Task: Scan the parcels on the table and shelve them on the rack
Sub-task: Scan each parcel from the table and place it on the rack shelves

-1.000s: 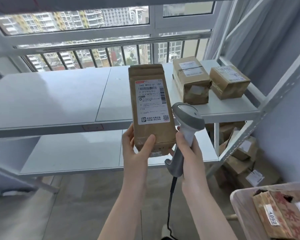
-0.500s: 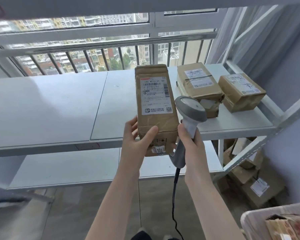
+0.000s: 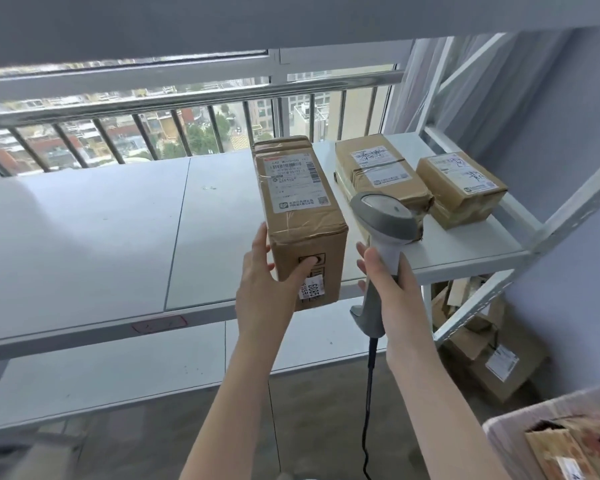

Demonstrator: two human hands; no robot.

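Head view: left hand (image 3: pixel 267 275) clasping near end of long parcel (image 3: pixel 302 216), thumb on end face, over front edge of rack shelf (image 3: pixel 118 237). Right hand (image 3: pixel 392 282) wrapped round scanner (image 3: pixel 385 216) handle. Slide in flat, label up, just left of shelved parcels (image 3: pixel 378 171), clear of scanner. Count: one held parcel, two shelved, one scanner.

Head view, seemingly downward, near rack (image 3: pixel 84 254)

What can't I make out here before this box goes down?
Head view only.
- Label text on the box: too small and blurred.
- Underside of the box against the shelf: hidden by the box itself and the left hand.
- Trigger of the scanner: covered by the right hand.
- The parcel at bottom right: cut off by the frame edge.
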